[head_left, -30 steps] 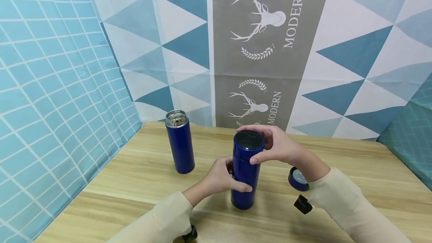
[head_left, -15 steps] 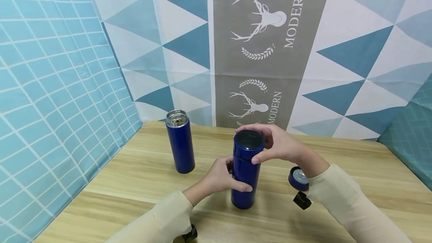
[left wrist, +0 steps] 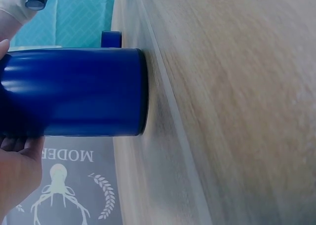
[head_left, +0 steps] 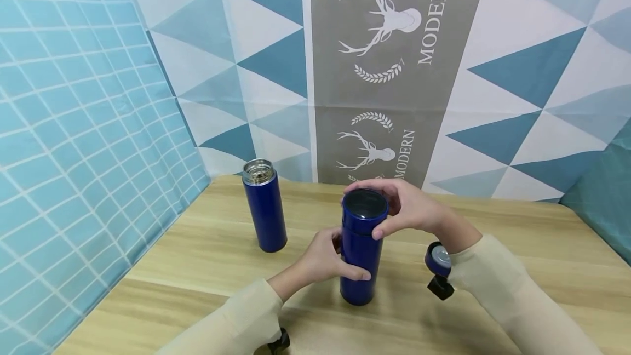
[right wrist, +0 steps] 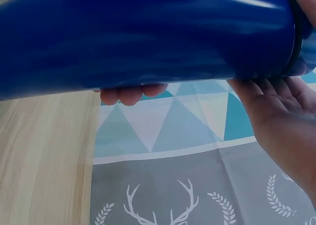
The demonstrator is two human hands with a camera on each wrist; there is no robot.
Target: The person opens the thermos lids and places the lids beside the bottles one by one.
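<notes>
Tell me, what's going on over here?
A person is holding an upright blue bottle: the left hand grips its body, and the right hand grips the top around the lid, which is on. A second, open bottle stands on the table to the left. Off to the right, a loose lid lies partly behind the right sleeve.
</notes>
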